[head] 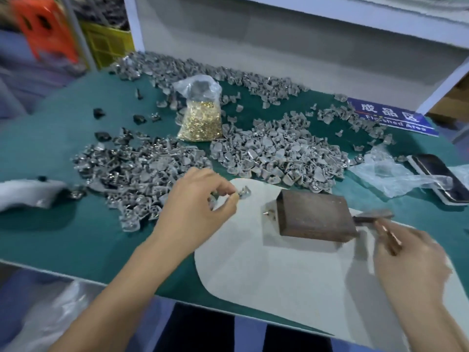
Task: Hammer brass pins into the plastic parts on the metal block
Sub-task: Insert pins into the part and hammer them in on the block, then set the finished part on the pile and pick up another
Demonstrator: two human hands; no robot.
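Note:
A dark brown metal block (314, 215) lies on a white mat (266, 275) at the table's front. My left hand (198, 199) hovers left of the block and pinches a small grey plastic part (244, 193) at its fingertips. My right hand (411, 260) grips the wooden handle of a small hammer (373, 215), whose head lies at the block's right edge. A loose brass pin (267, 212) lies on the mat by the block's left side. A clear bag of brass pins (200, 118) stands further back.
Heaps of grey plastic parts (274, 153) cover the green table (76, 237) behind and left of the mat. A blue "Finished Area" sign (390, 118), a phone (441, 176) and crumpled clear plastic (396, 176) lie at the right. White shelving stands behind.

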